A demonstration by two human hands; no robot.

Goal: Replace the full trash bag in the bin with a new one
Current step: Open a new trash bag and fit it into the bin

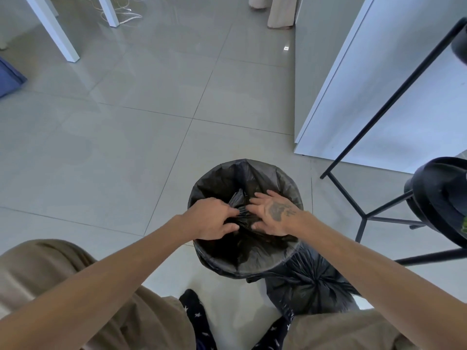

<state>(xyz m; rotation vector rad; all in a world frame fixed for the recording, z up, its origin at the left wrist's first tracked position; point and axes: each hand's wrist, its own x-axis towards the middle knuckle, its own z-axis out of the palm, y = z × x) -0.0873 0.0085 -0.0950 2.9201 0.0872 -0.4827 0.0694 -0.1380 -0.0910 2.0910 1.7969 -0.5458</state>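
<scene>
A round bin (267, 264) stands on the tiled floor in front of me, lined with a new black trash bag (222, 178) whose edge is folded over the rim. Both hands reach into its mouth. My left hand (211, 218) pinches a bunched fold of the bag's plastic at the middle. My right hand (271, 214) lies next to it with fingers spread, pressing on the same bunched plastic. The full black trash bag (310, 286), tied shut at the top, sits on the floor just right of the bin, against my right forearm.
A black metal-framed stool (434, 198) stands close on the right. Behind it is a white cabinet panel (379, 97). White table legs (54, 31) and loose cables (126, 11) are far left. My knees and dark socks (194, 317) are at the bottom.
</scene>
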